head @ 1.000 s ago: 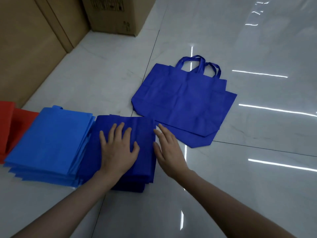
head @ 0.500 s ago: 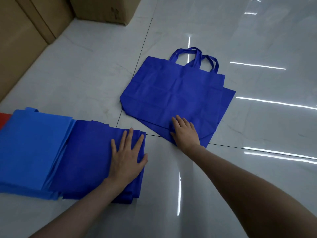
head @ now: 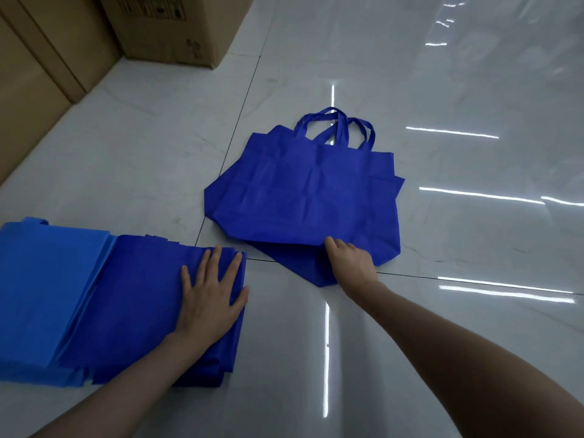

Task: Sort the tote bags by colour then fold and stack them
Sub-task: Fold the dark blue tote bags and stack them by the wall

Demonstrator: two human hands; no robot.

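Note:
Two dark blue tote bags (head: 303, 191) lie flat and unfolded on the floor, one on top of the other, handles pointing away from me. My right hand (head: 349, 260) grips the near bottom edge of the top bag, fingers curled under the fabric. A stack of folded dark blue bags (head: 139, 298) sits at the near left. My left hand (head: 211, 295) rests flat on its right end, fingers spread. A stack of folded light blue bags (head: 44, 279) lies against its left side.
The floor (head: 442, 311) is glossy white tile with bright light reflections. A cardboard box (head: 177, 26) stands at the far left, beside a brown wall panel (head: 28, 74).
My right hand left the folded dark blue stack, reached to the unfolded bags and now curls round the top bag's near edge. My left hand stayed on the stack. The view shifted right.

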